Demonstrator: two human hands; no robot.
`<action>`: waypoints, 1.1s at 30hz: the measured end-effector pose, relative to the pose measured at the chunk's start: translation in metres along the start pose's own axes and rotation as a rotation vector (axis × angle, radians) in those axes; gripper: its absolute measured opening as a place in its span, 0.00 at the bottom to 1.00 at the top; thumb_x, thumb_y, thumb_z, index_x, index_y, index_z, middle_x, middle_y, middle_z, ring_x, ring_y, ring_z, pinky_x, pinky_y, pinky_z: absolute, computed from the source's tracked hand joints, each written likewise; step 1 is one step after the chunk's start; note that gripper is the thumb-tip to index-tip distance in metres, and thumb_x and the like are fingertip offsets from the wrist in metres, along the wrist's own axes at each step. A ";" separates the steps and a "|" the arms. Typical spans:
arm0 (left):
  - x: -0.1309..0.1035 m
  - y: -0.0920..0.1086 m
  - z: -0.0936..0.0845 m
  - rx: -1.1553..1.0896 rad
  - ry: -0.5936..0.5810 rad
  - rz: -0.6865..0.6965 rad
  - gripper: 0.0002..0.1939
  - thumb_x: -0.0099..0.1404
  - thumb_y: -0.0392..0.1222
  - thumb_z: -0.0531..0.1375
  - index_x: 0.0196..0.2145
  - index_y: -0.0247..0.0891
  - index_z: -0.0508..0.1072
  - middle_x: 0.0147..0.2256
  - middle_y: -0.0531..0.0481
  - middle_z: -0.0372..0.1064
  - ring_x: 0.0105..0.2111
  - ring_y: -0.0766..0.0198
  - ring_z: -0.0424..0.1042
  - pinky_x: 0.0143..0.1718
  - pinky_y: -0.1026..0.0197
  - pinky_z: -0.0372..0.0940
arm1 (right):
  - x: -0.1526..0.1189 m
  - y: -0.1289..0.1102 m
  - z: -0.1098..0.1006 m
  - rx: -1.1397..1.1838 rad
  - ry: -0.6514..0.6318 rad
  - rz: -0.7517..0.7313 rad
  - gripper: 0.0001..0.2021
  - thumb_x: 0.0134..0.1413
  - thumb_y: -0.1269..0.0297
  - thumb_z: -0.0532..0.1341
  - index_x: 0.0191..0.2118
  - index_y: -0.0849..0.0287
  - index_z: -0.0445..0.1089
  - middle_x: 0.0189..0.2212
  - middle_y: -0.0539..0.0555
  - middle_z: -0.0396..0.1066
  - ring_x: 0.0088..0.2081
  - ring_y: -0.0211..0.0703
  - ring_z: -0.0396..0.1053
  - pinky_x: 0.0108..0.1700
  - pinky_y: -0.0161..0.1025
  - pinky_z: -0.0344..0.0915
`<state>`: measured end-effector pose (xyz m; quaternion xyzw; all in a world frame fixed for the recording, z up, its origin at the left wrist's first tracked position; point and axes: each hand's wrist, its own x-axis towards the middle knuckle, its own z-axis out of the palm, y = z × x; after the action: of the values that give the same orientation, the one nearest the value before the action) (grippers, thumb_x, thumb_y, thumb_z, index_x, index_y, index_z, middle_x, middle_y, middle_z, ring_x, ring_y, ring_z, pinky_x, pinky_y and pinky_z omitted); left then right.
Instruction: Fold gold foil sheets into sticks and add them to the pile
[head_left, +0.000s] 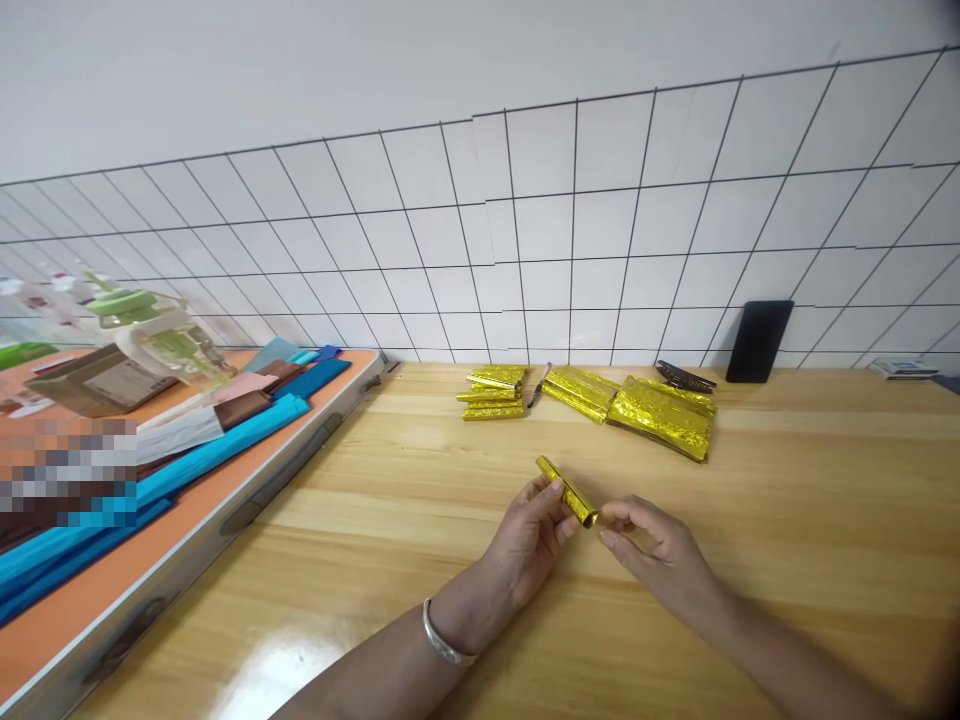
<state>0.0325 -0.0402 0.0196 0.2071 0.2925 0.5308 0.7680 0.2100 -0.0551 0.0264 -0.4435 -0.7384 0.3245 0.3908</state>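
My left hand is closed around a roll of shiny gold foil, which slants down toward the right with its hollow end facing my right hand. Just beside that end is my right hand, thumb and forefinger a little apart, with nothing visible between them. Whether its fingertips touch the foil I cannot tell. Farther back on the wooden table lies a pile of similar gold foil rolls. Flat gold foil sheets are stacked to the right of it, with more flat foil next to them.
A pen lies between the rolls and the sheets. Behind the sheets is a dark hair clip, and a black phone leans on the tiled wall. At left, an orange-topped surface bears blue folded material, a box and a green-lidded bottle.
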 end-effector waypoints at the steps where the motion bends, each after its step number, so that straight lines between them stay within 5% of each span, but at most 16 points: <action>1: -0.001 -0.001 0.001 0.003 -0.001 -0.004 0.10 0.60 0.40 0.62 0.39 0.35 0.68 0.37 0.48 0.69 0.34 0.68 0.70 0.34 0.68 0.68 | 0.000 -0.001 0.001 0.012 -0.007 0.018 0.07 0.54 0.62 0.57 0.37 0.56 0.68 0.32 0.51 0.70 0.35 0.40 0.68 0.39 0.36 0.66; 15: -0.004 -0.007 0.002 0.032 -0.008 -0.026 0.12 0.58 0.40 0.63 0.39 0.36 0.66 0.37 0.48 0.69 0.38 0.64 0.71 0.38 0.64 0.68 | 0.000 -0.004 0.002 0.027 -0.008 0.103 0.07 0.54 0.63 0.56 0.35 0.57 0.69 0.29 0.50 0.70 0.31 0.40 0.68 0.35 0.35 0.66; 25: -0.008 -0.009 0.005 0.018 0.013 -0.071 0.12 0.60 0.42 0.62 0.40 0.37 0.66 0.40 0.46 0.70 0.40 0.62 0.72 0.40 0.62 0.69 | -0.001 0.012 -0.001 -0.401 0.094 -0.187 0.08 0.52 0.71 0.53 0.35 0.55 0.69 0.29 0.52 0.71 0.32 0.42 0.68 0.35 0.38 0.65; 33: -0.008 -0.011 0.003 -0.028 0.038 -0.090 0.12 0.59 0.38 0.62 0.41 0.35 0.67 0.39 0.44 0.71 0.40 0.61 0.72 0.41 0.60 0.69 | -0.002 0.012 -0.001 -0.522 0.072 -0.289 0.09 0.55 0.72 0.53 0.39 0.55 0.68 0.33 0.53 0.73 0.35 0.43 0.68 0.40 0.42 0.64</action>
<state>0.0398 -0.0518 0.0174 0.1726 0.3086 0.5037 0.7882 0.2167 -0.0523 0.0161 -0.4304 -0.8381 0.0489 0.3317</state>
